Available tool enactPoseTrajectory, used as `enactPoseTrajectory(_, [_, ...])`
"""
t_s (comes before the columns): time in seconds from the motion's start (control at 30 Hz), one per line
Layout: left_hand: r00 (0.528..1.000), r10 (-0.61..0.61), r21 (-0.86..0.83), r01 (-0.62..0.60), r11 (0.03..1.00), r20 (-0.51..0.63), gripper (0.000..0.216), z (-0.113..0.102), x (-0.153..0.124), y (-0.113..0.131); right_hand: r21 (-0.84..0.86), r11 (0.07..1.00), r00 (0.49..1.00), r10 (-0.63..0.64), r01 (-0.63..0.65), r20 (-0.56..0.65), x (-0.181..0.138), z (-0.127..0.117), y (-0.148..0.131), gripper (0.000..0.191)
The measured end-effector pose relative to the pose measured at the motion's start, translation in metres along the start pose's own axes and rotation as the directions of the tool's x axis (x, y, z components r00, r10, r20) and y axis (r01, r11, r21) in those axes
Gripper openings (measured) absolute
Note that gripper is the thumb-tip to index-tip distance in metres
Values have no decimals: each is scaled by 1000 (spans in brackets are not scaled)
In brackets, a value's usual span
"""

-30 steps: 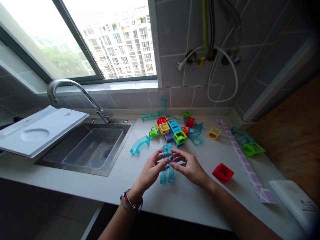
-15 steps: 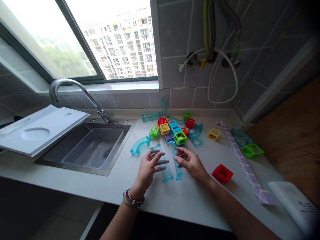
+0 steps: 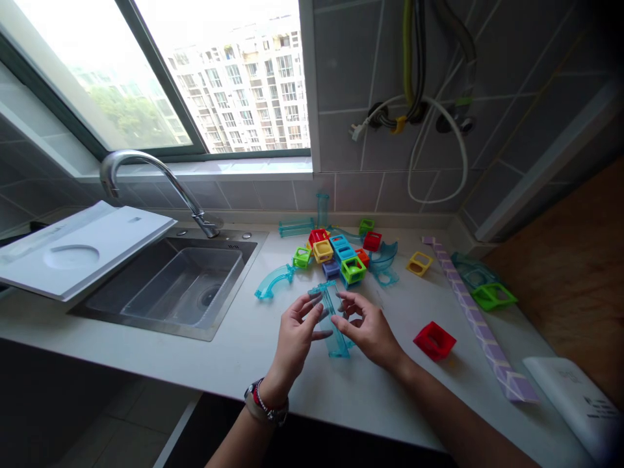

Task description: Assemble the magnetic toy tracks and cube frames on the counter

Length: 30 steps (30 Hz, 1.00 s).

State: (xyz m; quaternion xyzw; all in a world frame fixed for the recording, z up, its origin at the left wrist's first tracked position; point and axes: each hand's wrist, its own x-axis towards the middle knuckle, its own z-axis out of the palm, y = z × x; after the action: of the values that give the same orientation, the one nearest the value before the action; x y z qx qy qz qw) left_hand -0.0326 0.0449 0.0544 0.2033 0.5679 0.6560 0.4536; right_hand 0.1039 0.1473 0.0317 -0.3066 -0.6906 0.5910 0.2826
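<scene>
Over the front of the counter, my left hand (image 3: 297, 335) closes on a clear blue straight track piece (image 3: 337, 350), fingers showing through the plastic. Opposite it, my right hand (image 3: 371, 328) pinches a second clear blue track piece (image 3: 333, 299). The two pieces lie against each other or overlap; whether they are joined I cannot tell. Just beyond them sits a cluster of hollow toy blocks, among them a green block (image 3: 353, 269), a yellow block (image 3: 322, 251) and a blue block (image 3: 342, 247). A curved clear blue track (image 3: 273, 281) rests left of the cluster.
Left of the work area is a steel sink (image 3: 221, 312) with a faucet (image 3: 170, 179) and a white panel (image 3: 82, 250) across it. On the right lie a red block (image 3: 435, 340), a yellow block (image 3: 420, 263), a purple patterned strip (image 3: 468, 312) and a white box (image 3: 565, 390).
My hands have come closer together, bringing the two clear blue track pieces from side by side with a gap to touching or overlapping. The loose blocks have stayed put.
</scene>
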Motion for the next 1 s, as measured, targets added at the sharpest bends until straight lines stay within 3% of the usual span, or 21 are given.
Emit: enactPoseTrajectory(1.0, [1000, -30, -37, 30, 999, 4, 47, 0, 5, -12, -84, 996, 999, -28, 30, 23, 2, -5, 1, 54])
